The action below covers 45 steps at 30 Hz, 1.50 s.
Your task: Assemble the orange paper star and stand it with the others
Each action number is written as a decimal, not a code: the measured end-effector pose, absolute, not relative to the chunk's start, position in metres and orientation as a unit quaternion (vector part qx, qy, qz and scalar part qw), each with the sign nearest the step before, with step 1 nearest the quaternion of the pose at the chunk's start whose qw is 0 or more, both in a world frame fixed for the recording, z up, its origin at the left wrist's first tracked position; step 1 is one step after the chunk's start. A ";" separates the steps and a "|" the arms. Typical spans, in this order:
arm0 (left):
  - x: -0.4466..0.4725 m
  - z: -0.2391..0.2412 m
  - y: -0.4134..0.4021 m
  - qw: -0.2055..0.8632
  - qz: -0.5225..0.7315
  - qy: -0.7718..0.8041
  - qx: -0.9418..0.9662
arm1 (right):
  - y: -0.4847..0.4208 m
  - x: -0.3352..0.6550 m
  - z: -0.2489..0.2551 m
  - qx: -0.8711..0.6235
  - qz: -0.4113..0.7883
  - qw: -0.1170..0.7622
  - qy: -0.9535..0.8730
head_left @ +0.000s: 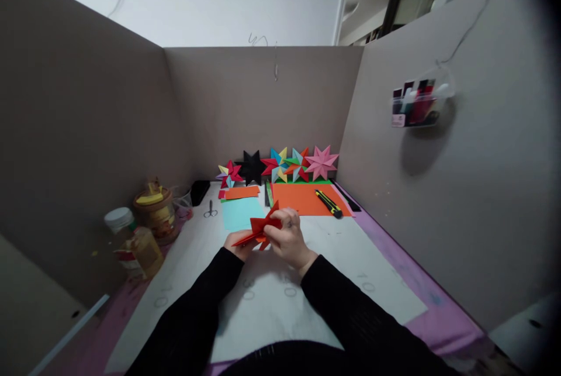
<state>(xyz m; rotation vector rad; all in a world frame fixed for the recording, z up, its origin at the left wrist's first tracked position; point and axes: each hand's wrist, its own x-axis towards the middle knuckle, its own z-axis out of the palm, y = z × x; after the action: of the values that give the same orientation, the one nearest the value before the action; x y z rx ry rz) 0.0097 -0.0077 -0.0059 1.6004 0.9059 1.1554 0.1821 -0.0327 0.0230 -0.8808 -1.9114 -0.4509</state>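
A red folded paper star (258, 226), with several points sticking out, is held above the white paper sheet in front of me. My left hand (239, 245) grips it from the left and below; its fingers are partly hidden behind the star. With thumb and fingers, my right hand (289, 238) pinches the star's right side. Just beyond the hands lie a light blue paper sheet (241, 214) and an orange paper sheet (293, 199). A yellow and black box cutter (328, 203) rests on the orange sheet.
Finished paper stars, among them a black star (252, 167) and a pink star (321, 163), lean along the back wall. Small scissors (211, 210) lie left of the blue sheet. A capped jar (135, 241) and a clay pot (156, 212) stand at the left wall.
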 end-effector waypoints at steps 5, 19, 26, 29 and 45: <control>0.011 -0.010 -0.007 0.419 0.480 0.391 0.664 | -0.031 0.187 0.024 -0.392 -0.172 0.493 -0.757; 0.002 -0.003 0.002 0.456 0.485 0.494 0.560 | -0.021 0.189 0.019 -0.455 -0.022 0.613 -0.646; -0.008 0.001 0.009 0.579 0.491 0.477 0.442 | -0.006 0.193 0.012 -0.396 0.502 0.587 -0.496; -0.006 -0.001 0.007 0.588 0.476 0.475 0.450 | -0.010 0.192 0.012 -0.329 0.626 0.523 -0.476; -0.036 -0.011 0.028 0.669 0.432 0.405 0.449 | -0.003 0.213 0.011 -0.326 0.630 0.522 -0.474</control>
<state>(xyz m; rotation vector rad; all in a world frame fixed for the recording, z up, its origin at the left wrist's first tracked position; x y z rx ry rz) -0.0361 0.0283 -0.0114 1.0129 0.9143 0.9752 0.2131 -0.0027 0.0114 -0.7814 -1.1355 1.5089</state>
